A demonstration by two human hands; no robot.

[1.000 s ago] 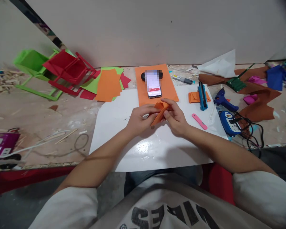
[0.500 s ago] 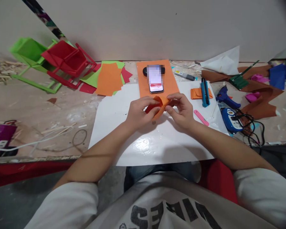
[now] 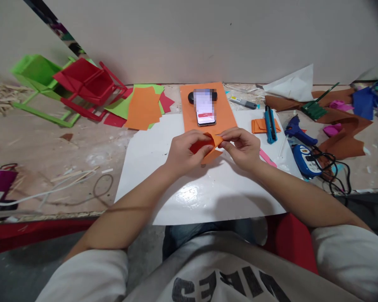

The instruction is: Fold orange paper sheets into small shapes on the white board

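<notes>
A folded piece of orange paper (image 3: 211, 156) is held between my two hands over the white board (image 3: 176, 205). My left hand (image 3: 187, 151) grips its left side, with the thumb in front and the fingers partly hidden behind or inside the fold. At its upper right corner my right hand (image 3: 242, 147) pinches the paper between thumb and forefinger. Just beyond the hands, a lit phone (image 3: 205, 113) leans on a black object (image 3: 191, 97) upon a flat orange sheet (image 3: 189, 119).
To the right lie folded orange pieces (image 3: 257, 126), a blue cutter (image 3: 271, 128), a pink strip (image 3: 267, 157), a blue glue gun (image 3: 297, 131) and a blue device (image 3: 305, 161) with black cables. Leftward are red (image 3: 90, 82) and green (image 3: 39, 71) miniature chairs and coloured sheets (image 3: 143, 109).
The orange paper has tilted, and a flap now shows below its right side. My right hand has shifted slightly right and down. The whole view has moved a little.
</notes>
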